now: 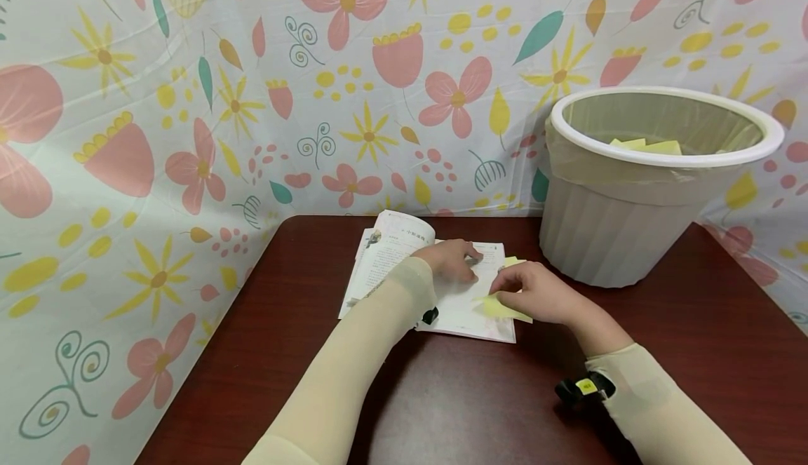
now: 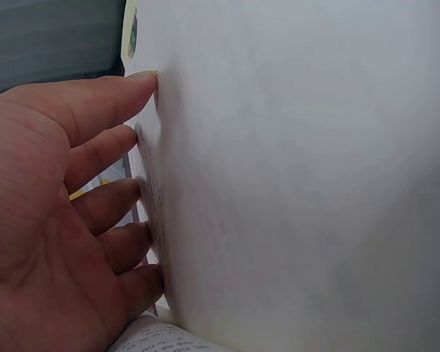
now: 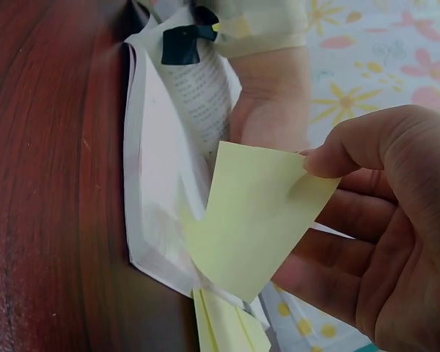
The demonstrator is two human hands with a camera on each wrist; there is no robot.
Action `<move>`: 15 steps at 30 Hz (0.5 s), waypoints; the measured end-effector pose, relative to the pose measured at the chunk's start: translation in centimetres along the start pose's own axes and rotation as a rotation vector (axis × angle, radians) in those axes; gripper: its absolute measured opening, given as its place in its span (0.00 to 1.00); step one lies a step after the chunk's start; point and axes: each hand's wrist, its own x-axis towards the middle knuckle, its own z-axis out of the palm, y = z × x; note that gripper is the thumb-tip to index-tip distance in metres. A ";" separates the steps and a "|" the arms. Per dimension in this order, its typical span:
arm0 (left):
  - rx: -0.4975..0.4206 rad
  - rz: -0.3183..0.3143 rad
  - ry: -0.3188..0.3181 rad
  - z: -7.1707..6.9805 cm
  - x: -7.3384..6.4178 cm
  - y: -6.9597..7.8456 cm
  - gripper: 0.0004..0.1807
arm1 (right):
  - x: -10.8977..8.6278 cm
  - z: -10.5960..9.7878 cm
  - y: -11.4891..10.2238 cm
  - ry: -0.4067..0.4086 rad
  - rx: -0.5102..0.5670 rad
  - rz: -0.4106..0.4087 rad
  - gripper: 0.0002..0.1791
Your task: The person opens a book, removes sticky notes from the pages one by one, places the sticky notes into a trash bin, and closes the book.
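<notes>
An open book [image 1: 470,319] with printed pages lies on the table, its left-hand pages curling up. My left hand [image 1: 451,258] rests over it, fingers spread and fingertips against the paper; in the left wrist view the thumb and fingers [image 2: 106,209] touch a page [image 2: 293,161]. At the book's right edge, my right hand [image 1: 543,293] pinches a yellow sticky note [image 3: 260,213] by one corner between thumb and fingers. In the right wrist view the note slants across the book [image 3: 158,161]. More yellow sticky notes [image 3: 231,323] show beyond the book's edge.
A tall grey wastebasket [image 1: 606,219] with a white rim and a bag liner stands at the back right. Yellow papers [image 1: 656,147] lie inside it. The dark red table [image 1: 303,353] meets a floral-patterned cloth [image 1: 252,100] behind and at the left.
</notes>
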 end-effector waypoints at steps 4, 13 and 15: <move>0.008 0.004 0.007 0.0 0.0 0.0 0.31 | -0.1 0.0 -0.3 0.000 -0.001 -0.013 0.09; 0.020 0.008 0.013 0.2 0.3 -0.2 0.31 | -0.3 -0.3 -1.2 -0.028 0.013 -0.045 0.10; 0.014 0.010 0.013 0.2 0.3 -0.2 0.31 | -0.3 -0.4 -1.4 -0.032 0.011 -0.052 0.10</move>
